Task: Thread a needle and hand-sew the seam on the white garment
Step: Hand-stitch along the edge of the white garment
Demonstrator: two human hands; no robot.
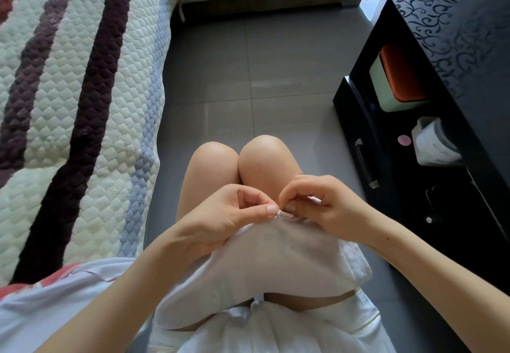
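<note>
A white garment point(284, 256) lies draped over my lap, its upper edge raised between both hands. My left hand point(229, 214) pinches that edge with thumb and forefinger, and a small glint of the needle point(276, 216) shows at its thumb tip. My right hand point(325, 206) has its fingers curled and pinches the same edge of the fabric just to the right, almost touching the left hand. The thread is too fine to make out.
A quilted striped bedspread point(82, 104) fills the left side. A black cabinet point(441, 104) stands at the right, holding an orange-and-white box point(397, 79) and a white container point(433, 142). Grey floor tiles point(248, 76) stretch ahead beyond my knees.
</note>
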